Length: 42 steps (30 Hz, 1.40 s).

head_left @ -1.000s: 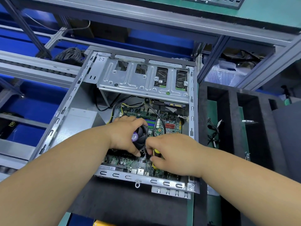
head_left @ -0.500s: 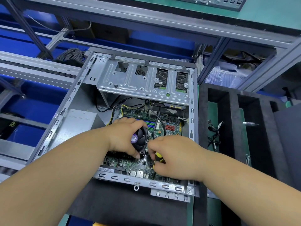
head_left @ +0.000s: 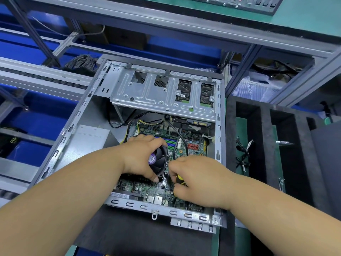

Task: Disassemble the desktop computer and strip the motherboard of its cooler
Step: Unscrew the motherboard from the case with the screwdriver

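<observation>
We lay the open computer case (head_left: 218, 126) on its side on the worktop (head_left: 129, 235) so that the motherboard (head_left: 191, 145) faces up and both hands can reach it from above. The cooler (head_left: 159, 161), a black fan with a purple hub label, sits on the board near the middle of the case.

We curl the left hand (head_left: 142, 156) over the cooler: fingers wrap its far edge and the thumb presses its near corner. This grip appears intended to steady the cooler, so that it cannot tip or slide as its fastenings are released.

We close the right hand (head_left: 193, 180) around the screwdriver (head_left: 179, 180), of which only part of the yellow-and-black handle shows between the fingers. The tool stands just beside the cooler's right edge, probably over a mounting screw; the tip is hidden, so we cannot confirm that it is engaged.

The drive cage (head_left: 162, 95) remains fitted at the far end of the case. A black cable (head_left: 181, 139) crosses the board near the cooler and should be kept away from the tool. Loose leads (head_left: 243, 156) lie in the foam tray (head_left: 263, 137) to the right.
</observation>
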Tool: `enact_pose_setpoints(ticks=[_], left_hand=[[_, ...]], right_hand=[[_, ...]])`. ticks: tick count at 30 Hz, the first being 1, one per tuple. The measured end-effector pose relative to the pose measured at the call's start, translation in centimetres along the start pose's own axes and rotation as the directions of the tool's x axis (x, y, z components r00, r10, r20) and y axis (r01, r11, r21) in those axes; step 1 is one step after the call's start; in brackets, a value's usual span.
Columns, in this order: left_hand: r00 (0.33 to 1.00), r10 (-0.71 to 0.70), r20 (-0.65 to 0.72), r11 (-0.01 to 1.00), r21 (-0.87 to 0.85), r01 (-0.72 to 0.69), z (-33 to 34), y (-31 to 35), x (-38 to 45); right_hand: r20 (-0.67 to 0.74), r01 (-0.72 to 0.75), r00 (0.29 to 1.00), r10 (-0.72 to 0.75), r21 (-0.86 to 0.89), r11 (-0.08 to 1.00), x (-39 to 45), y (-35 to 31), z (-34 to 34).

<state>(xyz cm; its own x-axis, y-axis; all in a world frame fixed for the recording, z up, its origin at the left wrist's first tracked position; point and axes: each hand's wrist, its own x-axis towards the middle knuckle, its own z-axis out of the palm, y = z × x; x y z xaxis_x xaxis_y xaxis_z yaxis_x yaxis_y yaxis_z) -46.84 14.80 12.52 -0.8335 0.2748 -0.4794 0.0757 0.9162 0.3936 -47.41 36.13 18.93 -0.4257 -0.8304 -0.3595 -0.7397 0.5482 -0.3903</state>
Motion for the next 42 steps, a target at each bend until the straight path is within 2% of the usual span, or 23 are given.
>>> enact_pose_setpoints(ticks=[19,24,28,36,42], left_hand=[[1.0,0.012,-0.003,1.0,-0.004,-0.012,0.2,-0.4,0.2],[1.0,0.008,0.0,1.0,-0.008,-0.008,0.2,-0.3,0.2],[1.0,0.009,0.005,1.0,0.002,-0.009,0.2,-0.4,0.3],[1.0,0.013,0.008,1.0,0.001,-0.013,0.3,-0.7,0.5],[1.0,0.025,0.004,1.0,-0.013,-0.025,0.4,-0.8,0.5]], right_hand=[[0.011,0.036,0.999,-0.036,-0.043,0.998,-0.1,-0.1,-0.3],[0.153,0.122,0.982,-0.108,-0.087,0.989,-0.2,0.1,-1.0],[0.231,0.094,0.971,-0.055,-0.16,0.983,0.0,0.6,-1.4],[0.226,0.196,0.959,-0.173,-0.083,0.977,-0.6,0.7,-1.2],[0.169,0.147,0.976,-0.138,-0.045,0.988,-0.6,1.2,-1.5]])
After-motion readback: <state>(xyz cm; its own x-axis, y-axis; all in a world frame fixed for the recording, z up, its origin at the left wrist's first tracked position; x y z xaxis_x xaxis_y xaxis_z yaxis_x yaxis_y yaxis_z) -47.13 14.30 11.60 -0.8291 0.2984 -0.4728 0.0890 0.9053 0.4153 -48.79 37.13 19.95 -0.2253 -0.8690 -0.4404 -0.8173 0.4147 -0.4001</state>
